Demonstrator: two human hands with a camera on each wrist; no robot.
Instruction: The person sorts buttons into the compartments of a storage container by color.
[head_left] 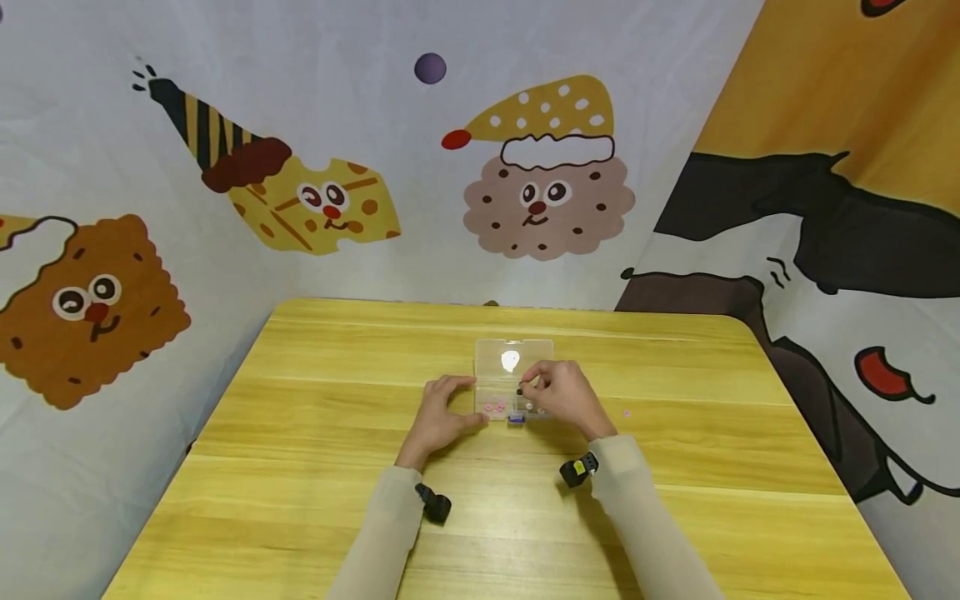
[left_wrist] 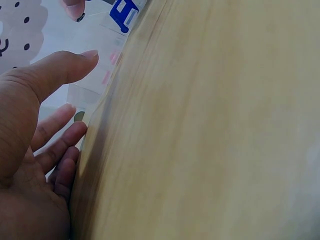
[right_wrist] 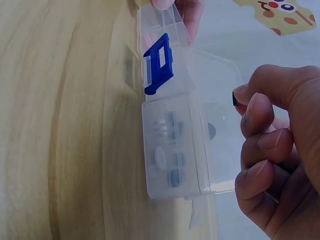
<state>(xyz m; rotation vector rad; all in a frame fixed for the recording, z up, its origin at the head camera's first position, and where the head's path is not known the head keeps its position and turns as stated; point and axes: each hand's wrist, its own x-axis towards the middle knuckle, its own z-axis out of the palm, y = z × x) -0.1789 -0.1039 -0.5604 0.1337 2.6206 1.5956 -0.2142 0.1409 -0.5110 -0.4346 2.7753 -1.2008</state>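
A clear plastic box (head_left: 501, 390) with divided compartments and a blue latch (right_wrist: 160, 65) lies with its lid (head_left: 491, 354) raised toward the back. My left hand (head_left: 441, 417) holds the box's left end, thumb at the front edge and fingers behind. Between the thumb and index finger of my right hand (head_left: 564, 392) is a small black piece (right_wrist: 234, 98), pinched above the right half of the box; it looks flat, its kind too small to tell. Small pink pieces (head_left: 495, 407) lie in the left part. White pieces (right_wrist: 160, 157) show through the right part's wall.
A single pink piece (head_left: 627, 413) lies on the wooden table (head_left: 300, 500) to the right of the box. Behind the table's far edge hangs a cloth (head_left: 360, 100) printed with cartoon biscuits and cheese. Small black cameras are strapped to both wrists.
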